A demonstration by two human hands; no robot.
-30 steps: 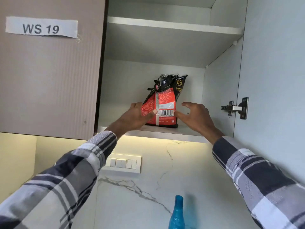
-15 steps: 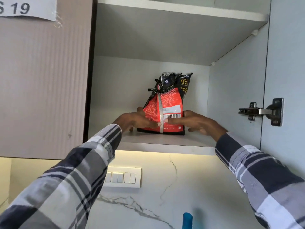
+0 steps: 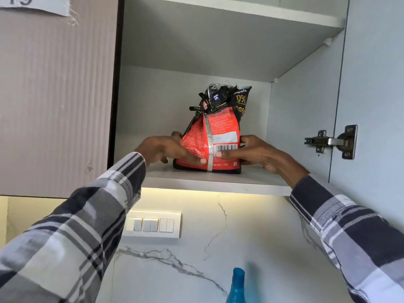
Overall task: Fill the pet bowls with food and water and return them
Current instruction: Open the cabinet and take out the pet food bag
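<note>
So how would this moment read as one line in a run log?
step: fetch food | left hand: holds pet food bag | right hand: holds bag | bag: upright on cabinet shelf

Left hand (image 3: 168, 149) and right hand (image 3: 255, 153) around upright red food bag (image 3: 216, 136) on cabinet shelf (image 3: 218, 182).

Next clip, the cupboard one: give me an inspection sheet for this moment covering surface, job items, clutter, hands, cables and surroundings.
Surface: lower cupboard shelf, pale; the food bag stands on it.
Job's things: red and black food bag, upright, top crumpled shut; no bowls in view.
Clutter: blue bottle top at the bottom edge.
Grippers: left hand grips the bag's left side; right hand grips its right side, thumbs across the front.
Cables: nothing seen.
Surroundings: open cupboard door with metal hinge on the right; closed door with paper label on the left; switch panel on marble wall below.
</note>
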